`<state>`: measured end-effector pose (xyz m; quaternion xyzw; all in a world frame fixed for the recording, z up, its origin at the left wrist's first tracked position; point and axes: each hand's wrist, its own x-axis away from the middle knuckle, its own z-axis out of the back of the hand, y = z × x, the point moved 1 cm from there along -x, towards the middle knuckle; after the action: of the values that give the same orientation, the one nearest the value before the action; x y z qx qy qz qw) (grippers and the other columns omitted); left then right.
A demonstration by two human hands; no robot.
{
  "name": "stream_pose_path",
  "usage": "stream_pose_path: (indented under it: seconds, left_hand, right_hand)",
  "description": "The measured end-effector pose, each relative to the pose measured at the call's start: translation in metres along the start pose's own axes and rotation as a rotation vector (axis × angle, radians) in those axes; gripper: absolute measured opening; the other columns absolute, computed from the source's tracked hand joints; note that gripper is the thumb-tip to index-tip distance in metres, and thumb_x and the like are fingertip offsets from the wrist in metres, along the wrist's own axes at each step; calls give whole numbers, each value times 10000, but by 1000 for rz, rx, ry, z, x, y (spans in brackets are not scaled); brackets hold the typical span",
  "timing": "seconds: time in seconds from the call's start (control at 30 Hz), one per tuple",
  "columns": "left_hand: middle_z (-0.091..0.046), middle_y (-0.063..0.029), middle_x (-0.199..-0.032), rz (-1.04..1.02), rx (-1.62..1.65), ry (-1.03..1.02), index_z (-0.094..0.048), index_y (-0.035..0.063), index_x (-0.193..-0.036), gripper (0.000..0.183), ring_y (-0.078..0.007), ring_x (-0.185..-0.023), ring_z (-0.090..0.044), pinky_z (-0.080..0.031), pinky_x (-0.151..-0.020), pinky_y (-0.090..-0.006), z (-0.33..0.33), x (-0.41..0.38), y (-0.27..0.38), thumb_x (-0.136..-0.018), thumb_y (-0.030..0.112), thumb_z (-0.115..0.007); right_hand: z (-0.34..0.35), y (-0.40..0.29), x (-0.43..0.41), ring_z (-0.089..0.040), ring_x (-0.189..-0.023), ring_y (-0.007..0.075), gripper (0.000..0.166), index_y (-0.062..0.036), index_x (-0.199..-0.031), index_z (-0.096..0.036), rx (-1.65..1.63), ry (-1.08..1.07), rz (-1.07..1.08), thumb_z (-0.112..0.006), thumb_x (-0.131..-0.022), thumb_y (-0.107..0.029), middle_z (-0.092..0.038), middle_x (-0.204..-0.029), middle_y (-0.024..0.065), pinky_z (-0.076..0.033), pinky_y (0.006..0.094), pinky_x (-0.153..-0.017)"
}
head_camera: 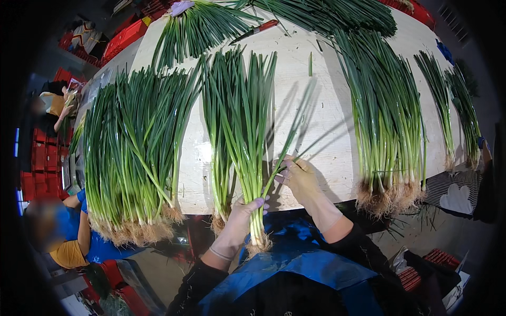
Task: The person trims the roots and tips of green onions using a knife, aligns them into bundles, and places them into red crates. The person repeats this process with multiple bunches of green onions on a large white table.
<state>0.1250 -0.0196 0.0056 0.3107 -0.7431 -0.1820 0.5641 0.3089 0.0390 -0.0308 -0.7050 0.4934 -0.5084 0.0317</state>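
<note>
My left hand (242,215), in a thin translucent glove, grips a bunch of spring onions (247,134) around the pale stems just above the roots. The roots hang past the table's near edge, in front of my blue plastic apron (292,264). My right hand (296,175), gloved likewise, pinches a green leaf (290,138) that splays out to the right of this bunch. Partly behind the held bunch, more spring onions (217,118) lie on the white table (316,118), their roots over the edge.
A wide pile of spring onions (134,158) lies left, another pile (385,118) right. Two small bunches (438,106) are farther right. At the back are a red-handled knife (257,31) and more greens (328,15). A person in blue (83,221) is at the left.
</note>
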Motion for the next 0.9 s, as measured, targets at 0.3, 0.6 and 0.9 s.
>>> stream_pose_path:
  seconds: [0.3,0.6,0.9]
  left_hand:
    - [-674,-100,-980,97,141,-23,-618,3,-1159,301,-208,-824,-644,-556,-718,-341,-34,-29,-17,-882,105,-678]
    - [-651,-115,-927,126,374,-149,-586,-44,-1161,267,-191,-794,-636,-545,-686,-323,-39,-58,-25,-908,37,-570]
    - [-595,-79,-1001,67,152,-118,-500,-21,-1354,467,-167,-784,-562,-504,-697,-301,-42,-54,2,-912,94,-598]
  right_hand:
    - [5,-11,21,-626,-935,168,192,-26,-1151,-634,117,-54,221,-516,-1009,-81,-667,-1112,77,-538,305,-814]
    - [49,-3,68,-644,-927,323,265,-108,-1110,-678,1397,-343,1032,-605,-873,-16,-674,-1015,150,-511,400,-834]
    - [183,-23,166,-672,-880,302,150,-75,-1007,-697,1193,-399,27,-600,-906,-131,-704,-940,147,-531,365,-781]
